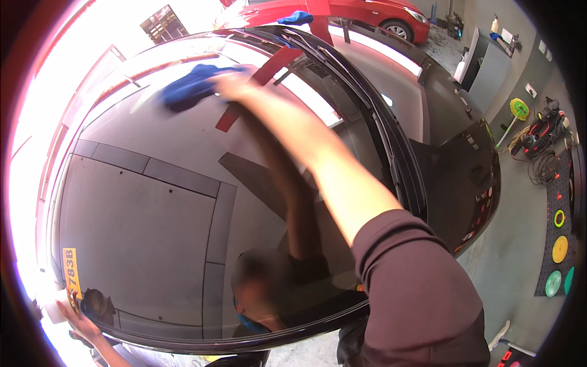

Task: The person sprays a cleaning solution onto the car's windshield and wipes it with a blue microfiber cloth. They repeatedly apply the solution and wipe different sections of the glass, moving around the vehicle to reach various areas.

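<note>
My right hand [233, 84], at the end of an outstretched arm, is closed on a blue cloth [189, 87]. The cloth lies against the far upper part of a dark car windshield [140, 208], and both are smeared by motion. At the lower left, my left hand [81, 323] is by the glass edge, its fingers around a white rounded object [55, 307] whose kind is washed out by glare. Near it a yellow sticker [71, 272] shows on the glass. My arm and head reflect in the windshield.
Wiper arms [385, 144] run along the windshield's base, with the black hood [458, 177] beyond. Another blue cloth [296, 18] rests at the car's far side. A red car [367, 15] stands behind. At right are a yellow-green round brush [519, 109], coiled cables [543, 168] and a pegboard with round pads [559, 249].
</note>
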